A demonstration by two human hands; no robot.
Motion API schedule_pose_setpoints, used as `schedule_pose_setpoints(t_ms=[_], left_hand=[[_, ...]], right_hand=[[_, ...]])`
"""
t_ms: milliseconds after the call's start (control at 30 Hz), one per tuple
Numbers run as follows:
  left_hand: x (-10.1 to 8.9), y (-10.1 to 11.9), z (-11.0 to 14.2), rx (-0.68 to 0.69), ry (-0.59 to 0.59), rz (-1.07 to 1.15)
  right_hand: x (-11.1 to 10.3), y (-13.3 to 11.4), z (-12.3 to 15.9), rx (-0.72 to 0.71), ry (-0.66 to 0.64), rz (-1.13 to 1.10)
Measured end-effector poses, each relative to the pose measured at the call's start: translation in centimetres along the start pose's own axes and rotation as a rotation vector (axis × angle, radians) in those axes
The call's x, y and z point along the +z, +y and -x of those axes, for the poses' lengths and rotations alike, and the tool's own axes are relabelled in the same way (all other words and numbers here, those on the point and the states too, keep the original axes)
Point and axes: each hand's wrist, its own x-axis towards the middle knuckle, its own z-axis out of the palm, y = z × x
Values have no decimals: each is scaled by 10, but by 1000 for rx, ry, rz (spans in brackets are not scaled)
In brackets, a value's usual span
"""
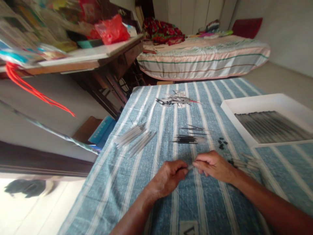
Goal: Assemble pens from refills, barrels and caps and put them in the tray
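Note:
Near the front middle of the cloth, my left hand (168, 178) and my right hand (214, 165) face each other with fingertips pinched. Between them shows a short, thin pale piece (190, 166); its ends are hidden in my fingers. Beyond my hands lies a bundle of thin dark rods (188, 139), with a few more rods just behind it. Small black pieces (222, 142) are scattered past my right hand. Pale grey tubes (248, 163) lie beside my right wrist, partly covered by it. Two groups of long grey-white tubes (133, 135) rest at the left.
A white box (254, 142) holding rows of dark grey sticks stands at the right. At the back lies a loose pile of thin parts (177, 100). The striped blue cloth (146, 199) covers the work surface. A cluttered desk (102, 58) and a bed (202, 62) stand beyond.

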Motion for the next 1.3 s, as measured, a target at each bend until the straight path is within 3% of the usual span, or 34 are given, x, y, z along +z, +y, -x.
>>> schedule_pose_setpoints(t_ms=[533,967,1300], left_hand=[[-2,1,-1,-8,7,-76],[-4,2,-5,-37,21,-108],[0,-7,-6,86,194,-251]], right_hand=[[2,-2,-6,25,22,-22],[-4,1,-11,-105,39,58],[-3,-8,-10,93,-50,-86]])
